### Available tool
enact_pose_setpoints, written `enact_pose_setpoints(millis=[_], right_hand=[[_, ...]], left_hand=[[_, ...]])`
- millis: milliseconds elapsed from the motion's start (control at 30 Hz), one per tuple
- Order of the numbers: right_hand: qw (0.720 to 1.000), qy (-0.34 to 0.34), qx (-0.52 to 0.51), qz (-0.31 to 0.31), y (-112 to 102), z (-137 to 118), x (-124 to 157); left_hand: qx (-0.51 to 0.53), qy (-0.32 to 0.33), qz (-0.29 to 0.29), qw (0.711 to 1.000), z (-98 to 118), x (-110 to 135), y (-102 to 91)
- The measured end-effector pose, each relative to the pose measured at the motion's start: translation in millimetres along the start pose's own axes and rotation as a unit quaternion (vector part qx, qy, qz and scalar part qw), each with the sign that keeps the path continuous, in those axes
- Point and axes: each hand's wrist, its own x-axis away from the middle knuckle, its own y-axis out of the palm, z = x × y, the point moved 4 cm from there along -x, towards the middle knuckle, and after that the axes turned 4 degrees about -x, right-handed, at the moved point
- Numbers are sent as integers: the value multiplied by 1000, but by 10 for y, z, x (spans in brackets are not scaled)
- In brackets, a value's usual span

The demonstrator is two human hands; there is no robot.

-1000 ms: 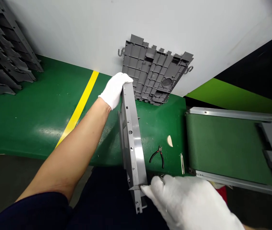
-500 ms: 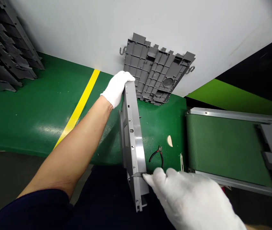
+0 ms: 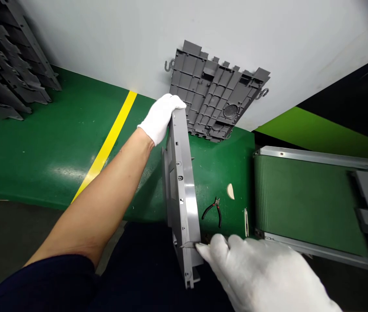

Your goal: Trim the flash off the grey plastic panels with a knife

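Observation:
A grey plastic panel (image 3: pixel 187 173) stands on edge in front of me, its narrow side facing up and dotted with small holes and slots. My left hand (image 3: pixel 164 117), in a white glove, grips its far upper corner. In my gloved right hand (image 3: pixel 252 268) is a knife with a thin pointed blade (image 3: pixel 188 245); the handle is hidden by the fingers. The blade lies across the panel's edge near its close end.
Black-handled nippers (image 3: pixel 215 211) and a cream half-round piece (image 3: pixel 230 191) lie on the green surface (image 3: pixel 83 130). A ribbed grey panel (image 3: pixel 213 95) leans against the white wall. More panels (image 3: pixel 11 60) stand far left. A conveyor belt (image 3: pixel 301 199) carrying grey parts is on the right.
The knife blade and my right hand have moved slightly toward me along the panel's edge. My left hand keeps its hold. The whole view has shifted a little.

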Motion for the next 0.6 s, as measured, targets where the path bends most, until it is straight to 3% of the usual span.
enact_pose_setpoints(millis=[200, 367, 500, 600], right_hand=[[999, -23, 25, -20, 30, -10, 40], [998, -22, -36, -40, 63, -3, 92], [985, 68, -160, -19, 91, 68, 54], [943, 189, -273, -19, 216, 101, -39]], left_hand=[[-2, -1, -5, 1000, -11, -7, 9], [-11, -17, 0, 1000, -26, -20, 3], [4, -19, -6, 1000, -28, -20, 12], [16, -12, -22, 1000, -7, 2, 32]])
